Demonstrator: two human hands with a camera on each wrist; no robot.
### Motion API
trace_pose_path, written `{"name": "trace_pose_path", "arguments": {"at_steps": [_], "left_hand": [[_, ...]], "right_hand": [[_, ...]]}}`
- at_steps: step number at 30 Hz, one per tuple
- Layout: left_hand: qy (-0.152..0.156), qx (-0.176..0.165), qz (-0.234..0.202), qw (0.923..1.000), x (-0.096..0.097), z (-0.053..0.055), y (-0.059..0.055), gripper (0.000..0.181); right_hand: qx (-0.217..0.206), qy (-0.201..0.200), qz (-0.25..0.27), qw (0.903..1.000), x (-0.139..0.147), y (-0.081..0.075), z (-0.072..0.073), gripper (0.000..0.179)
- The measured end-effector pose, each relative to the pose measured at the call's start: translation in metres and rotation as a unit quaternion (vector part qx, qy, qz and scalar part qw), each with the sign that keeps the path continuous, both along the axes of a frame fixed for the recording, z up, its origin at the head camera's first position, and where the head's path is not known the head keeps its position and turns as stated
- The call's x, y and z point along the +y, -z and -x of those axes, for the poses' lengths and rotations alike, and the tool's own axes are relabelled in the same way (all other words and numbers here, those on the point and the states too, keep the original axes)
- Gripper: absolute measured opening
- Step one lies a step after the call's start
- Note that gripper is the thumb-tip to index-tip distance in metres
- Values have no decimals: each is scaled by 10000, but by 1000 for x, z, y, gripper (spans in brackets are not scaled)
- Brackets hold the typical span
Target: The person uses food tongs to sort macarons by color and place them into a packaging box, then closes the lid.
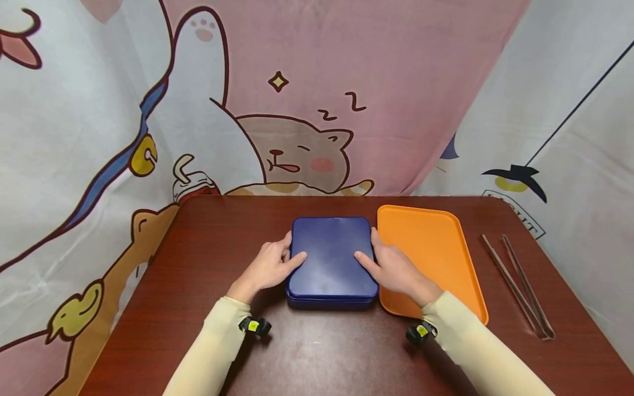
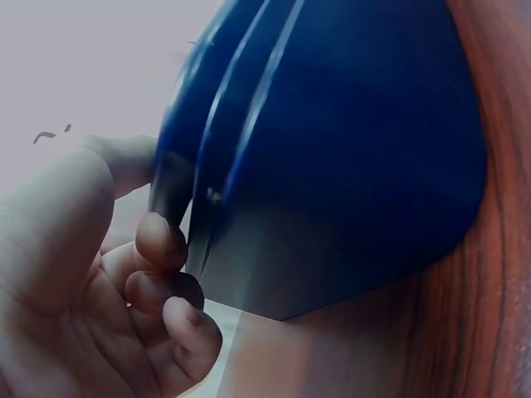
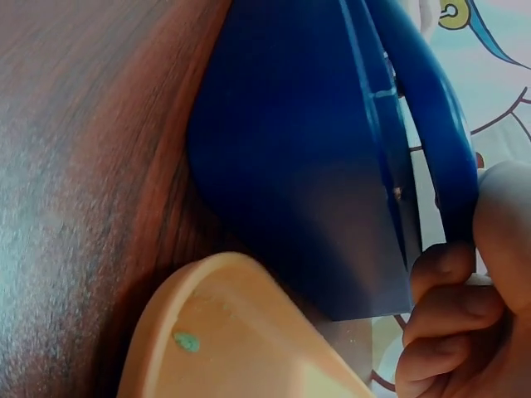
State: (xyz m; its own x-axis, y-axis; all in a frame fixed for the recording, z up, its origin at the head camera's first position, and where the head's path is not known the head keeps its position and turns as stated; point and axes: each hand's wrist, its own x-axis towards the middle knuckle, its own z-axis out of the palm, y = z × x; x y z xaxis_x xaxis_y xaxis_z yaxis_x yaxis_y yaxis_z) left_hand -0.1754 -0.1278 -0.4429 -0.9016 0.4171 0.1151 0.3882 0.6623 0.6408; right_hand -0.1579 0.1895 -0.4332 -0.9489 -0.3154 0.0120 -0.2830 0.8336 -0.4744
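Note:
A dark blue rectangular box (image 2: 357, 166) rests on the table, its flat lid (image 1: 332, 256) on top. My left hand (image 1: 271, 264) grips the lid's left side, thumb on its upper face and fingertips (image 2: 162, 242) curled at the edge. On the opposite side my right hand (image 1: 393, 267) holds the lid in the same way. A narrow gap shows between lid and box in the right wrist view, where the lid (image 3: 431, 116) stands slightly raised from the box body (image 3: 282, 149).
An orange tray (image 1: 428, 242) lies right beside the box, partly under my right forearm. A small green bit (image 3: 187, 342) sits in the tray. Metal tongs (image 1: 520, 286) lie farther right on the brown wooden table (image 1: 208, 242). A cartoon-printed curtain (image 1: 396, 66) hangs behind.

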Motion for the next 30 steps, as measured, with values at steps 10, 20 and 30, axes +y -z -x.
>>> {"name": "trace_pose_path", "arguments": {"at_steps": [10,20,30], "left_hand": [[5,-39,-210,9998,-2,-2,-5,79],[-24,-129,-153,9998,-1,-3,-1,79],[-21,-192,-46,9998,-2,-3,0,79]], "right_hand": [[-72,-39,241,9997,0,-5,-3,92],[-183,-86,182,9996,-1,2,-3,92],[-459,-47,147,9988,-2,8,0,92]]}}
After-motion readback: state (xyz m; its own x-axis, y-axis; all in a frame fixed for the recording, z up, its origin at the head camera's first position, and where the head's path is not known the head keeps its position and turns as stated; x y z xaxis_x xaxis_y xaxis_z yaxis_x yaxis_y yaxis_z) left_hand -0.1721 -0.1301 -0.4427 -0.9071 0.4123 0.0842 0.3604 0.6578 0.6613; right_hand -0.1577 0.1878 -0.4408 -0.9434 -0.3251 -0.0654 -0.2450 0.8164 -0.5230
